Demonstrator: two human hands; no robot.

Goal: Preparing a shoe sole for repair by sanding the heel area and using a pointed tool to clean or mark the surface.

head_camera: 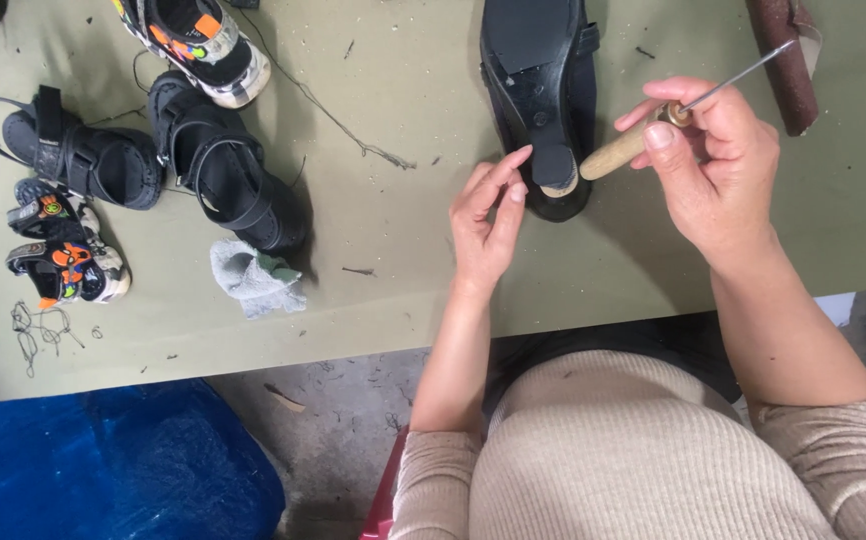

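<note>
My right hand [715,160] grips an awl with a pale wooden handle [621,153] and a thin metal shaft [743,78] pointing up and right. A black heeled shoe [538,90] lies sole-up on the olive-green table [403,120], its heel toward me. My left hand [488,220] rests beside the heel, fingers pinched together; whether anything is between them is too small to tell. The handle's butt end touches the heel tip.
Two black strapped sandals [223,165] [78,150] lie at the left. A small patterned child's sandal [63,255] and a sneaker [198,45] are near them. A grey rag [251,278], loose thread [38,330], a brown roll [783,60] and a blue bag [113,465] are also here.
</note>
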